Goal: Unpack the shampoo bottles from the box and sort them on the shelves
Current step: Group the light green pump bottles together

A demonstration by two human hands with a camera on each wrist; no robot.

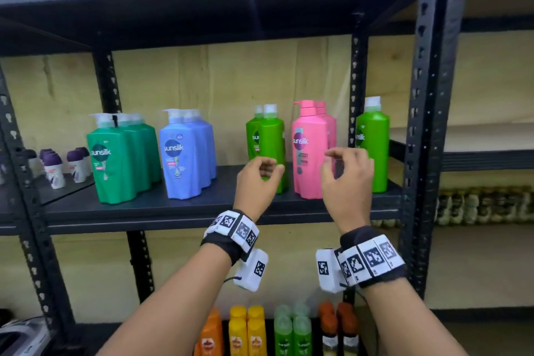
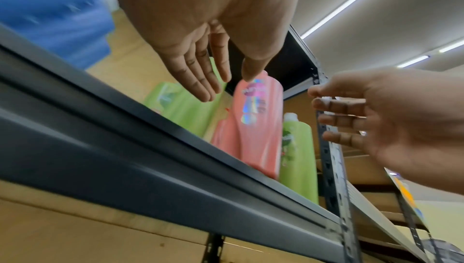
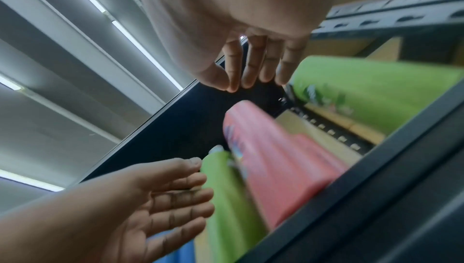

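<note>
Both hands hover empty in front of the middle shelf (image 1: pixel 173 211). My left hand (image 1: pixel 273 167) hangs with loosely curled fingers before the pair of light green bottles (image 1: pixel 271 147). Equally relaxed, my right hand (image 1: pixel 332 162) floats before the pink bottles (image 1: pixel 306 147); neither hand touches a bottle. A single light green bottle (image 1: pixel 372 147) stands at the shelf's right end. In the wrist views the left hand (image 2: pixel 220 80) and right hand (image 3: pixel 241 80) show relaxed fingers holding nothing, with the pink bottle (image 2: pixel 256 128) beyond. No box is in view.
Dark green bottles (image 1: pixel 121 159) and blue bottles (image 1: pixel 185 153) stand further left on the same shelf. Small purple-capped bottles (image 1: pixel 55 167) fill the neighbouring rack. Orange, yellow and green bottles (image 1: pixel 257 332) line the shelf below. Black uprights (image 1: pixel 419 124) frame the bay.
</note>
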